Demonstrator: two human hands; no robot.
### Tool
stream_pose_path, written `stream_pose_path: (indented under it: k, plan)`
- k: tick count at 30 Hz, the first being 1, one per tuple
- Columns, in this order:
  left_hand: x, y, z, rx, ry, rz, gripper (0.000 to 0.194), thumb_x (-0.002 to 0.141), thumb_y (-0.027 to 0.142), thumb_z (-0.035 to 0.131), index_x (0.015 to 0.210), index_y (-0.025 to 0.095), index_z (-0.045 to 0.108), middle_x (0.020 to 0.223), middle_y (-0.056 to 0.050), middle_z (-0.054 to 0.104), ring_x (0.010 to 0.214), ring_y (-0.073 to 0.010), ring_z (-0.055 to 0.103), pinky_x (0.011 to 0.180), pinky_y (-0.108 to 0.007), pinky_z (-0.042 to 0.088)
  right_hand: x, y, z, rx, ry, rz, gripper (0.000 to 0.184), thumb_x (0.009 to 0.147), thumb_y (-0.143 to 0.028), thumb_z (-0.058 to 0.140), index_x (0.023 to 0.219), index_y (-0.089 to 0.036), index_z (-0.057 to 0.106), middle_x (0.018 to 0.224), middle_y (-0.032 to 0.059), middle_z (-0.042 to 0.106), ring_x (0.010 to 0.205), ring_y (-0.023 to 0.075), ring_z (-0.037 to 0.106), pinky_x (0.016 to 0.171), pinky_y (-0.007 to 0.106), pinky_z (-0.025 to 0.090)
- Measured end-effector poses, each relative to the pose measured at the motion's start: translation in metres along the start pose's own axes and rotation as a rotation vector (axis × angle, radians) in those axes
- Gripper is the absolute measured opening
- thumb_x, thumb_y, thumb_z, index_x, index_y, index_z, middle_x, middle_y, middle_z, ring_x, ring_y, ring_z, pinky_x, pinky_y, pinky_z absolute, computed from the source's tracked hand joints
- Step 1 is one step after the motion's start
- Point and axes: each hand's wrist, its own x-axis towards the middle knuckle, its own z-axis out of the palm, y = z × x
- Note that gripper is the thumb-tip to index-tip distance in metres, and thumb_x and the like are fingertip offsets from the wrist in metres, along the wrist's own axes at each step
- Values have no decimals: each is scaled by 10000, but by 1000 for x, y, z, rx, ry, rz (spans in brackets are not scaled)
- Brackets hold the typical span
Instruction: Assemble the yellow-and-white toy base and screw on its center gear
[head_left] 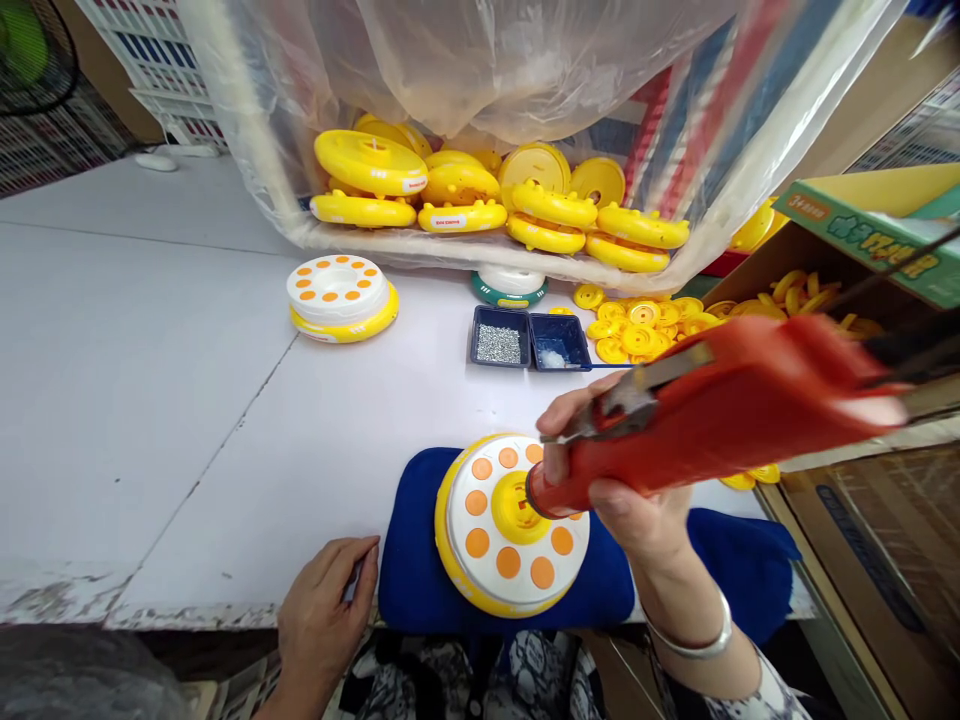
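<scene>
My right hand (637,515) is wrapped round a red electric screwdriver (697,410), blurred by motion. Its nose points down-left at the yellow hub (517,505) of a round white and yellow toy base (459,575) with orange dots. Whether the tip touches the hub, I cannot tell. The base lies on a dark blue cloth (412,500) at the table's front edge. Left of the cloth, my left hand (326,610) rests at the edge with bent fingers and thumb close together; anything between them is hidden.
A similar dotted base (337,285) stands at left. Small blue trays hold screws (499,343) and a whitish substance (555,357). Yellow discs (637,325) are heaped at right, beside an open green box (870,230). Behind, a plastic-lined bag (465,250) holds several yellow rounds.
</scene>
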Motion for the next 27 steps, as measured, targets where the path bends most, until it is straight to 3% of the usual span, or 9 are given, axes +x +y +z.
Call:
stream_pose_path:
  k: [6, 11, 15, 21, 27]
  plan:
    - [0, 0, -1, -9, 3, 5, 102, 932, 173, 562, 1007, 189, 629, 894, -40, 676, 795, -171, 641, 737, -292, 481, 24, -34, -14, -148, 168, -189, 410, 778, -338, 780, 1151, -278, 621, 954, 35, 689, 568, 148, 578, 434, 296, 481]
    - [0, 0, 0, -15, -3, 2, 112, 931, 159, 559, 1014, 184, 629, 903, -45, 676, 812, -175, 643, 759, -298, 481, 42, -43, -44, -385, 318, -344, 403, 759, -351, 787, 1116, -238, 638, 937, 47, 682, 561, 143, 563, 450, 294, 438]
    - [-1, -1, 0, -3, -5, 2, 107, 929, 166, 566, 1013, 182, 630, 893, -41, 675, 802, -169, 641, 748, -291, 478, 50, -47, -58, -477, 360, -427, 360, 760, -360, 789, 1061, -207, 664, 904, 50, 665, 595, 148, 584, 470, 280, 421]
    - [-1, 0, -1, 22, -9, 11, 107, 932, 183, 560, 1015, 189, 627, 899, -43, 678, 800, -172, 645, 740, -291, 487, 45, -54, -56, -498, 377, -336, 305, 841, -333, 723, 1124, -266, 631, 950, 18, 642, 777, 173, 634, 616, 296, 509]
    - [1, 3, 0, 46, 21, 7, 97, 916, 172, 576, 994, 196, 629, 877, -35, 680, 773, -169, 646, 723, -296, 491, 47, -51, -58, -506, 352, -355, 329, 820, -387, 749, 1112, -279, 644, 996, 20, 670, 815, 177, 656, 563, 275, 508]
